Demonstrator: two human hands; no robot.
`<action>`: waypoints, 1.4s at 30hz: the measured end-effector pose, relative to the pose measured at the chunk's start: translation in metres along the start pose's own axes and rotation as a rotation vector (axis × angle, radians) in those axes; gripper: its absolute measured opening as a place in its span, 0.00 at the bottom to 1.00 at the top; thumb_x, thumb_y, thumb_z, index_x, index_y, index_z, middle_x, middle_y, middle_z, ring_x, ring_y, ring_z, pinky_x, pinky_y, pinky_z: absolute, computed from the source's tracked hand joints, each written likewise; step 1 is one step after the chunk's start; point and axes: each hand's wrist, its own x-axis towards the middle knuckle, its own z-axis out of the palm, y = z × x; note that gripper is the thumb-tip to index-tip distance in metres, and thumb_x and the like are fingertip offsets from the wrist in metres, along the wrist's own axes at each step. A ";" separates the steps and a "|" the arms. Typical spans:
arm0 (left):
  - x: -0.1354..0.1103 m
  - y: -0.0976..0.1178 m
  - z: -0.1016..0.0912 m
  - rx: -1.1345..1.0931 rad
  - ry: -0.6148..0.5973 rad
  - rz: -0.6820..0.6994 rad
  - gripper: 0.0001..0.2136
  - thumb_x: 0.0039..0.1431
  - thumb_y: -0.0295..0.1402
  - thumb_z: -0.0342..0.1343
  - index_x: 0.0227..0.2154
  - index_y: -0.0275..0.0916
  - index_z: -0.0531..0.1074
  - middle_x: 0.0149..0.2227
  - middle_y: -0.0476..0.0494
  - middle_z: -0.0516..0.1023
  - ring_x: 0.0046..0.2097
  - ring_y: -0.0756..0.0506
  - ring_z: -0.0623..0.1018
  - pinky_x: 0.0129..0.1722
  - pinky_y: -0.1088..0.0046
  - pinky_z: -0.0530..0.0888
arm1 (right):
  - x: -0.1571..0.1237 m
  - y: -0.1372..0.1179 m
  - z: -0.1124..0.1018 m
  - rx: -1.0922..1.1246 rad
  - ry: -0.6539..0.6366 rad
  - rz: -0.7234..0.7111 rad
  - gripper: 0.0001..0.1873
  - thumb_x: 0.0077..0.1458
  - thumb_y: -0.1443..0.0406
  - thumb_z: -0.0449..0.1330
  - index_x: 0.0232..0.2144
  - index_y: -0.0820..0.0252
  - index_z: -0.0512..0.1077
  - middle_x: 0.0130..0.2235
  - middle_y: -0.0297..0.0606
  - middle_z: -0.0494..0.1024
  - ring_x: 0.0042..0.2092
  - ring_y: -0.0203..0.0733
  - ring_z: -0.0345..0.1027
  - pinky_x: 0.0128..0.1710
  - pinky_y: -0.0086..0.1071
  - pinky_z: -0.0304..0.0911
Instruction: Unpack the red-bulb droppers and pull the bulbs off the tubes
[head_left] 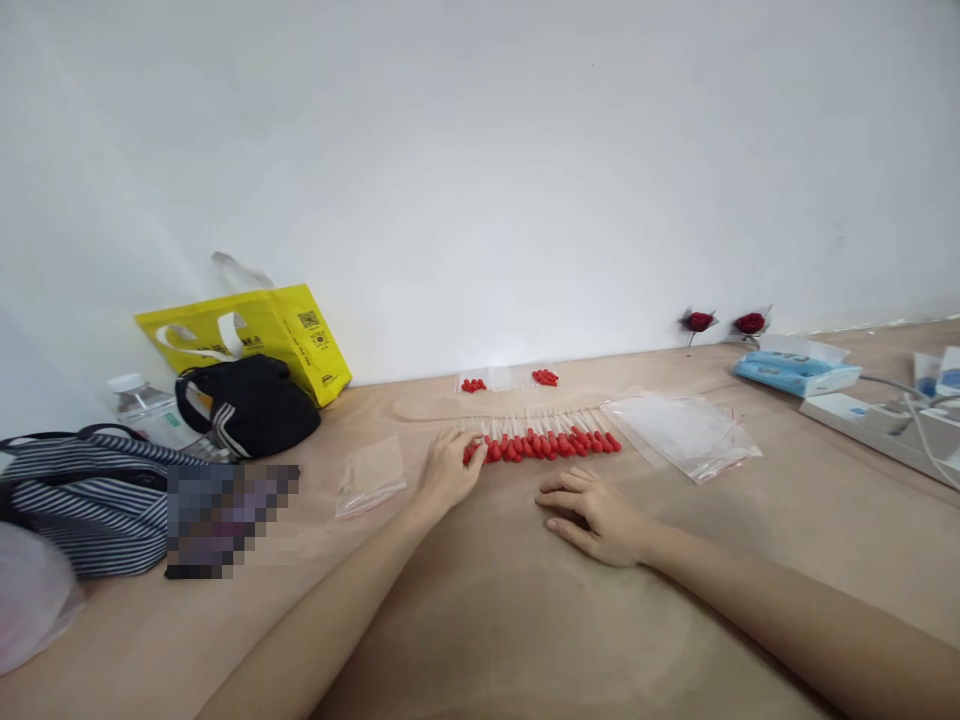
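Note:
A row of several clear droppers with red rubber bulbs (551, 442) lies side by side on the wooden table (480, 600). My left hand (448, 470) reaches to the left end of the row, its fingers pinched on the end dropper's red bulb. My right hand (596, 512) rests flat on the table just in front of the row, fingers stretched out and holding nothing. A small clear zip bag (371, 476) lies left of my left hand. A stack of clear zip bags with red seals (686, 430) lies right of the row.
Two small bags with red pieces (510, 379) lie near the wall. At the left stand a yellow paper bag (259, 335), a black bag (244, 405), a striped bag (82, 500) and a water bottle (142, 405). A tissue pack (795, 370), power strip (877, 420) and two red roses (724, 322) sit right.

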 end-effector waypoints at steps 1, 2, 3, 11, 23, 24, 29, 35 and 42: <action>0.008 0.000 0.002 0.020 -0.014 -0.045 0.10 0.53 0.35 0.50 0.34 0.38 0.72 0.31 0.45 0.74 0.37 0.46 0.72 0.40 0.70 0.66 | 0.001 -0.001 0.001 0.000 0.000 -0.003 0.14 0.54 0.62 0.52 0.43 0.56 0.68 0.42 0.40 0.71 0.43 0.40 0.63 0.43 0.36 0.58; 0.014 0.000 0.005 0.037 -0.031 -0.083 0.10 0.52 0.37 0.51 0.31 0.38 0.72 0.28 0.46 0.74 0.34 0.46 0.72 0.37 0.71 0.66 | 0.002 -0.001 0.001 0.001 0.000 -0.005 0.14 0.54 0.62 0.52 0.43 0.56 0.68 0.42 0.40 0.71 0.43 0.40 0.63 0.43 0.35 0.58; 0.018 0.000 0.007 0.050 -0.042 -0.116 0.11 0.51 0.40 0.52 0.28 0.37 0.72 0.25 0.46 0.73 0.32 0.47 0.72 0.34 0.72 0.66 | 0.002 -0.001 0.002 0.003 0.001 -0.006 0.14 0.54 0.62 0.51 0.43 0.56 0.68 0.42 0.40 0.71 0.43 0.40 0.63 0.43 0.35 0.58; 0.025 0.001 0.018 0.080 -0.030 -0.197 0.11 0.49 0.38 0.52 0.18 0.37 0.69 0.21 0.46 0.72 0.28 0.47 0.71 0.28 0.73 0.63 | 0.001 0.001 0.000 0.023 -0.029 -0.002 0.15 0.55 0.62 0.50 0.44 0.58 0.68 0.43 0.41 0.70 0.43 0.42 0.62 0.43 0.37 0.57; -0.032 0.014 -0.004 -0.092 0.051 0.180 0.08 0.56 0.34 0.47 0.26 0.37 0.66 0.28 0.46 0.69 0.33 0.47 0.68 0.35 0.71 0.66 | -0.005 0.006 0.010 -0.124 0.505 0.092 0.12 0.53 0.63 0.52 0.39 0.59 0.69 0.36 0.43 0.71 0.39 0.43 0.63 0.39 0.39 0.58; -0.039 0.016 -0.003 -0.104 0.013 0.245 0.07 0.56 0.34 0.47 0.27 0.37 0.66 0.27 0.46 0.68 0.33 0.47 0.68 0.35 0.71 0.66 | -0.005 0.006 0.010 -0.147 0.520 0.067 0.13 0.52 0.62 0.52 0.41 0.59 0.68 0.38 0.43 0.71 0.41 0.44 0.63 0.41 0.40 0.57; -0.048 0.025 0.004 -0.096 -0.052 0.413 0.07 0.57 0.34 0.48 0.28 0.37 0.66 0.26 0.46 0.66 0.31 0.48 0.66 0.32 0.71 0.65 | 0.002 0.002 0.009 -0.198 0.368 -0.052 0.14 0.52 0.60 0.55 0.42 0.55 0.69 0.43 0.40 0.71 0.46 0.44 0.61 0.47 0.44 0.51; -0.043 0.026 0.007 -0.111 -0.054 0.425 0.06 0.56 0.32 0.48 0.28 0.36 0.66 0.28 0.45 0.67 0.34 0.47 0.67 0.35 0.69 0.67 | 0.011 0.002 0.014 -0.113 0.327 -0.006 0.06 0.54 0.65 0.54 0.30 0.57 0.70 0.31 0.33 0.74 0.39 0.38 0.63 0.47 0.40 0.50; -0.042 0.026 0.012 -0.215 -0.070 0.463 0.09 0.57 0.31 0.49 0.40 0.37 0.68 0.41 0.41 0.71 0.44 0.46 0.69 0.44 0.67 0.68 | 0.013 0.000 0.015 -0.122 0.344 0.003 0.06 0.55 0.66 0.52 0.27 0.60 0.66 0.30 0.36 0.74 0.37 0.38 0.64 0.47 0.40 0.51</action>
